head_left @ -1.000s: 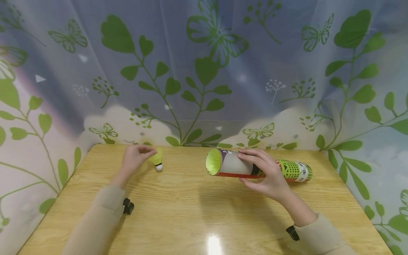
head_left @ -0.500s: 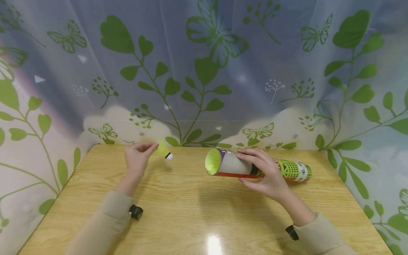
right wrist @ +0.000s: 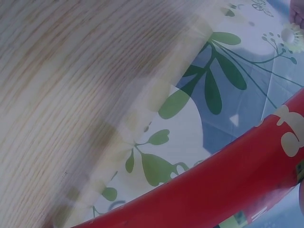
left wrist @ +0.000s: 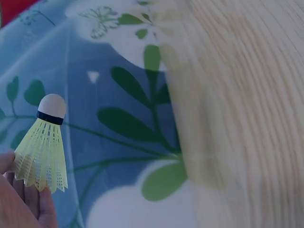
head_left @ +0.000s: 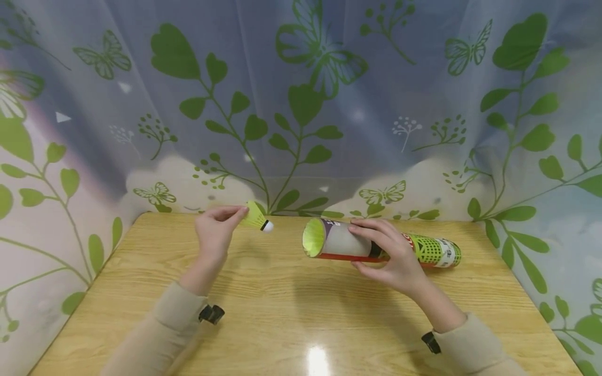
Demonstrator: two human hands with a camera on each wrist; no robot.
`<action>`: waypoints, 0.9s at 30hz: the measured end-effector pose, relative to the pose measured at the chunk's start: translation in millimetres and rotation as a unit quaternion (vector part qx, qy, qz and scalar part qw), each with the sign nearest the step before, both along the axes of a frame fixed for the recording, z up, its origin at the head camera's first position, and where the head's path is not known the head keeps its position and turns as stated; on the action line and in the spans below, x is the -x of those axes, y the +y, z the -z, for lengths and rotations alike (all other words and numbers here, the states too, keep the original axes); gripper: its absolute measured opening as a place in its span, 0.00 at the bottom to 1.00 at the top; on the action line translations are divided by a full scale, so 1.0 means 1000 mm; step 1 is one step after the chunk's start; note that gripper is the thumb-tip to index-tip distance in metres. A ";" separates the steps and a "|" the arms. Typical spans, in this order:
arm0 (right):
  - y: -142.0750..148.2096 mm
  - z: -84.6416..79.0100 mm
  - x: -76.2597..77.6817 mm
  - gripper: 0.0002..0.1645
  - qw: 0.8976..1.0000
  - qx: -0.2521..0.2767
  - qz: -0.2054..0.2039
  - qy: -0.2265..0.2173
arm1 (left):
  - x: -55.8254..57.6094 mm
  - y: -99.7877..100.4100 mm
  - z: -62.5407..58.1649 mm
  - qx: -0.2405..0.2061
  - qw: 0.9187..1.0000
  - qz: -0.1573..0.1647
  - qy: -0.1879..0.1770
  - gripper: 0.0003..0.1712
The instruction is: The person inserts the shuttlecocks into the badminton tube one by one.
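My left hand (head_left: 216, 230) pinches a yellow shuttlecock (head_left: 255, 215) by the edge of its skirt, above the table. Its white cork with a black band points right, toward the tube. In the left wrist view the shuttlecock (left wrist: 43, 152) shows its ribbed skirt between thumb and fingers. My right hand (head_left: 392, 256) grips a shuttlecock tube (head_left: 348, 243) around its middle. The tube lies nearly level, its mouth facing left with a yellow-green inside showing. Its red side (right wrist: 213, 183) fills the lower part of the right wrist view.
A light wooden table (head_left: 273, 313) spreads under both hands. Behind it and at both sides hangs a curtain (head_left: 263, 104) with leaf and butterfly prints, meeting the table's back edge. Small black cameras (head_left: 211, 314) sit at both wrists.
The left hand has lifted the shuttlecock off the table and carried it right, swinging its cork from pointing down toward the right. The right hand and tube have stayed in place.
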State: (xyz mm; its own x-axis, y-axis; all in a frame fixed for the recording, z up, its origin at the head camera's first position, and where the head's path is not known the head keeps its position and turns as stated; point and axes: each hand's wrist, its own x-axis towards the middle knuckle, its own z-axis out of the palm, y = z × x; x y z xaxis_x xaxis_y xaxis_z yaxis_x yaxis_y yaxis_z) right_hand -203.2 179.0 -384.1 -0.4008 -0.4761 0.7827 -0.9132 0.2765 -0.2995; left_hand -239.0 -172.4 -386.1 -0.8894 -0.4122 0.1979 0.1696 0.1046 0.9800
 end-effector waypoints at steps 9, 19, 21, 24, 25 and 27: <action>-0.001 0.002 0.003 0.37 1.000 -0.008 0.014 -0.004 | -0.021 0.023 -0.023 -0.073 0.996 0.027 0.042 0.12; -0.003 0.001 0.003 0.37 1.000 -0.004 0.021 -0.008 | -0.041 0.049 -0.044 -0.141 0.983 0.066 0.095 0.07; -0.003 0.001 0.003 0.37 1.000 -0.005 0.024 -0.007 | -0.043 0.053 -0.045 -0.146 0.982 0.074 0.096 0.08; -0.004 0.001 0.003 0.37 1.000 -0.005 0.028 -0.005 | -0.047 0.060 -0.046 -0.155 0.979 0.085 0.103 0.08; -0.004 0.001 0.003 0.37 1.000 -0.005 0.030 -0.005 | -0.048 0.063 -0.046 -0.157 0.978 0.088 0.106 0.07; -0.005 0.000 0.003 0.37 0.999 -0.007 0.034 -0.004 | -0.049 0.068 -0.047 -0.160 0.976 0.096 0.115 0.06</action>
